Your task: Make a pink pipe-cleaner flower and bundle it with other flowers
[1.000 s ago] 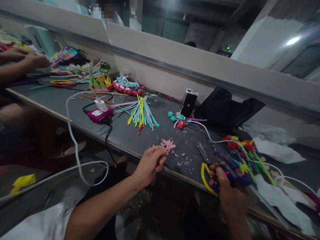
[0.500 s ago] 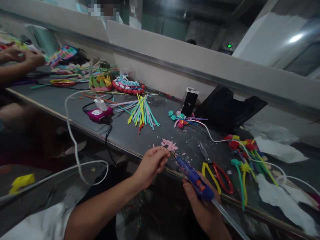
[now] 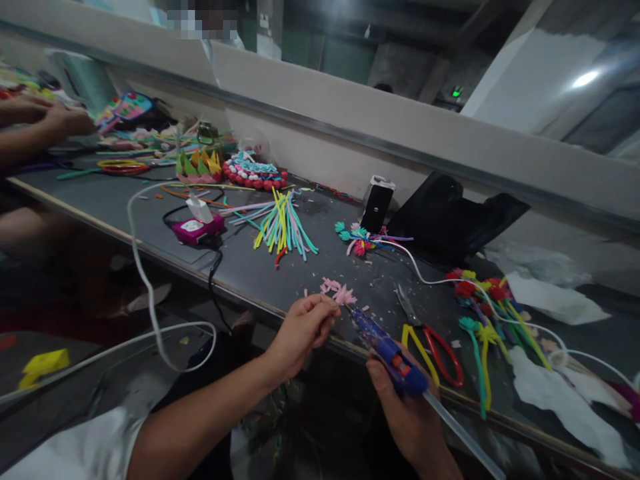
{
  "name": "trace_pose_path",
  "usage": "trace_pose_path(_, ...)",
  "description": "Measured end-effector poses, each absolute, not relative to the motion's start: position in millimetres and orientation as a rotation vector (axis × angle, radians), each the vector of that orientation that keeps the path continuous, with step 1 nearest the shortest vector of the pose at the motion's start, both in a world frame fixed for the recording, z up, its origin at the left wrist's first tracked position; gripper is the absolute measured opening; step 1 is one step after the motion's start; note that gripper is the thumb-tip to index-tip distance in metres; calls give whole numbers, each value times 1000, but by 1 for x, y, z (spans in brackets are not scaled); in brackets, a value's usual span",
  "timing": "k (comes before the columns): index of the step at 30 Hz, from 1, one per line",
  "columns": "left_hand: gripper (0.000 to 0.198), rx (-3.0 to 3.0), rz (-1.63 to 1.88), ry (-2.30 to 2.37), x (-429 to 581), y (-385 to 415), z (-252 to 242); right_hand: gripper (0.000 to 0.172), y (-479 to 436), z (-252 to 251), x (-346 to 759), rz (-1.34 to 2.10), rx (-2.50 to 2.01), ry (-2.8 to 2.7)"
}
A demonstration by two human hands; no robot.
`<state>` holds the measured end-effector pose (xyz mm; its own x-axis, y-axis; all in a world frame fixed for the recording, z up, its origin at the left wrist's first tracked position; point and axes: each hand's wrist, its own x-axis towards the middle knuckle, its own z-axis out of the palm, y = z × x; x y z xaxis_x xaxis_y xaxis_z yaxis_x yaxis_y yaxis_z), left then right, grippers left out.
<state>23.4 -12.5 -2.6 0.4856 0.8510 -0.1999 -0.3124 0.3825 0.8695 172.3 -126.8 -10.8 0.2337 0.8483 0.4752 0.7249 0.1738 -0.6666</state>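
Note:
My left hand (image 3: 300, 330) pinches a small pink fringed flower piece (image 3: 339, 292) at the near edge of the grey workbench (image 3: 250, 267). My right hand (image 3: 403, 407) grips a blue glue gun (image 3: 387, 350) with a clear glue stick trailing out behind it. The gun's nozzle points at the pink piece and nearly touches it. Pink scraps lie scattered around that spot.
Scissors with yellow and red handles (image 3: 425, 333) lie right of the gun. Pipe-cleaner flowers (image 3: 480, 300), a bundle of coloured stems (image 3: 283, 227), a pink device with cables (image 3: 197, 229), a black box (image 3: 377, 203) and white paper (image 3: 555, 393) are around. Another person's hands (image 3: 45, 123) work far left.
My right hand picked up the glue gun from the right side and brought it left to the pink piece. My left hand stayed put, holding the piece.

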Motion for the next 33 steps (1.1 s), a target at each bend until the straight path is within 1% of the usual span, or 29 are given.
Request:
trace_pose_path(7, 16, 901, 841, 718, 23, -13, -4, 19, -127, -12, 174, 134, -1572, -1557)
trace_pose_path(12, 17, 896, 840, 726, 23, -14, -3, 21, -127, -12, 174, 100, -1607, -1553)
trace_pose_path(20, 19, 889, 830, 710, 23, -13, -5, 21, -128, -14, 175, 119, -1614, -1552)
trace_pose_path(29, 18, 900, 847, 731, 23, -12, -6, 14, -128, -10, 173, 211, -1532, -1546)
trace_pose_path(33, 15, 885, 848, 714, 23, -11, -6, 18, -131, -6, 175, 28, -1565, -1461)
